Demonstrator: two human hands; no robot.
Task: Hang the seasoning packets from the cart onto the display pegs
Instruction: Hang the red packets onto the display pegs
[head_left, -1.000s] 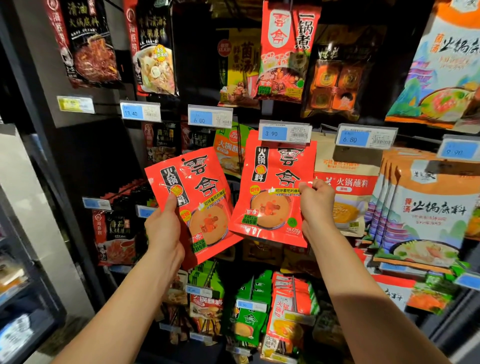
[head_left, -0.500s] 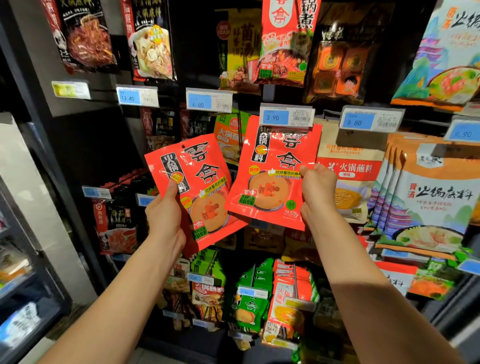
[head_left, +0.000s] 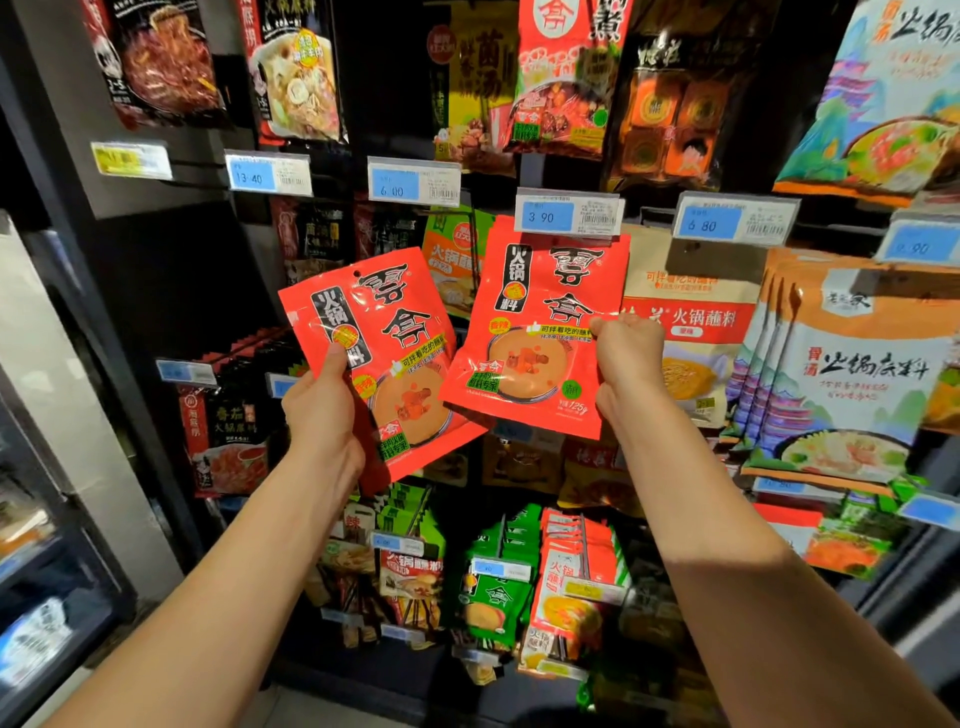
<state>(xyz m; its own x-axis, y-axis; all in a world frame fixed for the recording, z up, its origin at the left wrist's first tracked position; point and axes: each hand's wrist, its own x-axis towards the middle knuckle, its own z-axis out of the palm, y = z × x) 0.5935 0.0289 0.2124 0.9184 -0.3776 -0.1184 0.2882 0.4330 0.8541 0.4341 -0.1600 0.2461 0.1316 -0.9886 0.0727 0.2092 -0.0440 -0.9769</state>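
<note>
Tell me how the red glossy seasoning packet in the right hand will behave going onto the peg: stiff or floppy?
Probably floppy: the red glossy seasoning packet, pinched at one edge by the right hand, looks rippled. Likely light, since that edge pinch seems to carry it. Its shiny film may slip.

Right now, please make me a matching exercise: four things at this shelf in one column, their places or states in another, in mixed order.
1. left hand
2. right hand
3. 3.90 tag
4. 6.80 tag

a. above the beige packet
b. grips the tilted red packet
c. at the top edge of the higher red packet
d. pinches the higher red packet's right edge

Pairs: 1-b; 2-d; 3-c; 4-a
</note>
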